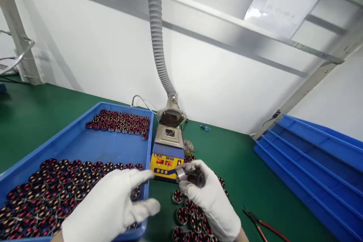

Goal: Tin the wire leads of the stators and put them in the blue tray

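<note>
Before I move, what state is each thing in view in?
Left hand: fingers spread, holding nothing
Right hand: closed around a metal part
Blue tray: partly filled with round parts
Yellow-fronted unit: on, red digits lit
Pliers: handles apart, lying on green bench
Hose: hanging, hood above the unit
Other blue trays: stacked

I see matt cloth gloves, smooth metal cylinder, plain plastic tray, ribbed hose, smooth surface, glossy sheet.

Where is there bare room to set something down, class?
Green tabletop lies bare between the yellow-fronted unit and the stacked blue trays, beyond the pliers. The left blue tray has a bare strip between its far parts and near parts. Loose parts crowd beside the right hand.
</note>
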`<state>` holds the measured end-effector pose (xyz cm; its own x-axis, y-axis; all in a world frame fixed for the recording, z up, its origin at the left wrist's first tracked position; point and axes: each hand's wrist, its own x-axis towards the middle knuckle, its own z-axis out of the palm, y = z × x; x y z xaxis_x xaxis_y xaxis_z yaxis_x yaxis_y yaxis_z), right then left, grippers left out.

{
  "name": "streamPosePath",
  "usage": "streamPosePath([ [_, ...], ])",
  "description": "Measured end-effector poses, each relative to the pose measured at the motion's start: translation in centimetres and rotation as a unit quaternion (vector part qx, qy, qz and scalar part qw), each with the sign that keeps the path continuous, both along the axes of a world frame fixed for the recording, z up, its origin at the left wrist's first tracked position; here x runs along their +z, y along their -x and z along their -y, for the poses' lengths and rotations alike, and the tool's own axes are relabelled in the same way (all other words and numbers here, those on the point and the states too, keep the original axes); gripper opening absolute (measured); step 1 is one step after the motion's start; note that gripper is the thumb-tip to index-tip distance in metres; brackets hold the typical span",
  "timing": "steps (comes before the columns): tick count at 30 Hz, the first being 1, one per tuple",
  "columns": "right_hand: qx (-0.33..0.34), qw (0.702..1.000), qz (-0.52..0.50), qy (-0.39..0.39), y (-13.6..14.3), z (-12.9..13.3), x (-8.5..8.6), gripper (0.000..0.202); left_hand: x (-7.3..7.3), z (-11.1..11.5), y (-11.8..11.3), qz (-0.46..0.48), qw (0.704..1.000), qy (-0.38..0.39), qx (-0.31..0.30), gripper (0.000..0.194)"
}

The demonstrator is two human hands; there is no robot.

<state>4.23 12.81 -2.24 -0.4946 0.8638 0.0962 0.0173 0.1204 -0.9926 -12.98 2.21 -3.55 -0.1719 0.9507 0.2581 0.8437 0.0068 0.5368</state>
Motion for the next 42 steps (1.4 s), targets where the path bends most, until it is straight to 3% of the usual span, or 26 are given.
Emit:
streamPosePath([
  [2, -0.002, 0.993, -0.12, 0.002, 0.7, 0.1, 2.5, 0.041, 1.9, -1.1, -0.9, -0.04, 0.992, -0.117, -0.029, 0.044],
  [4, -0.004, 0.981, -0.191, -0.024, 1.4, 0.5, 3.4, 0.05, 2.8, -2.2, -1.8, -0.092, 0.96, -0.258, -0.052, 0.048],
  [6, -0.013, 0.977, -0.202, -0.064, 2.1, 0.7, 3.0, 0.042, 2.7, -3.3, -2.3, -0.144, 0.927, -0.343, -0.036, 0.05],
  [9, -0.04, 0.973, -0.198, -0.11, 2.4, 0.6, 1.9, 0.029, 1.9, -4.8, -2.4, -0.161, 0.897, -0.412, -0.001, 0.05],
  [11, -0.033, 0.97, -0.214, -0.113, 2.1, 0.3, 1.6, 0.029, 1.6, -5.2, -2.2, -0.115, 0.898, -0.425, -0.028, 0.05],
  [15, 0.011, 0.971, -0.229, -0.072, 1.9, -0.6, 1.8, 0.036, 2.0, -5.3, -2.1, 0.086, 0.919, -0.368, -0.116, 0.038],
  [18, 0.011, 0.976, -0.214, -0.046, 2.7, -1.0, 1.4, 0.029, 2.0, -5.2, -2.0, 0.16, 0.937, -0.295, -0.092, 0.036],
  [20, 0.0, 0.976, -0.213, -0.041, 3.3, -1.0, 1.0, 0.028, 1.8, -5.3, -1.6, 0.136, 0.95, -0.273, -0.058, 0.041],
  [23, -0.021, 0.973, -0.209, -0.098, 3.7, -1.1, 0.7, 0.023, 1.6, -5.2, -0.8, 0.042, 0.947, -0.314, -0.047, 0.043],
  [28, 0.085, 0.962, -0.169, -0.196, 2.7, -2.1, 1.2, 0.022, 2.6, -5.0, -0.3, -0.045, 0.93, -0.349, -0.105, 0.026],
  [30, 0.07, 0.958, -0.189, -0.202, 2.6, -2.5, 1.1, 0.018, 3.2, -4.9, -0.6, -0.076, 0.915, -0.374, -0.132, 0.022],
  [33, 0.068, 0.952, -0.258, -0.152, 2.8, -3.3, 0.7, 0.019, 3.5, -5.1, -1.0, -0.132, 0.893, -0.407, -0.141, 0.029],
  [37, 0.099, 0.931, -0.351, -0.012, 2.7, -3.7, 0.8, 0.02, 3.4, -5.2, -0.9, -0.154, 0.884, -0.425, -0.12, 0.027],
  [40, 0.046, 0.962, -0.267, -0.037, 2.9, -2.7, 1.3, 0.024, 3.3, -5.2, -0.8, -0.157, 0.882, -0.431, -0.108, 0.028],
  [42, 0.01, 0.967, -0.246, -0.07, 3.5, -1.6, 1.5, 0.023, 3.3, -5.1, -0.9, -0.171, 0.877, -0.44, -0.096, 0.029],
])
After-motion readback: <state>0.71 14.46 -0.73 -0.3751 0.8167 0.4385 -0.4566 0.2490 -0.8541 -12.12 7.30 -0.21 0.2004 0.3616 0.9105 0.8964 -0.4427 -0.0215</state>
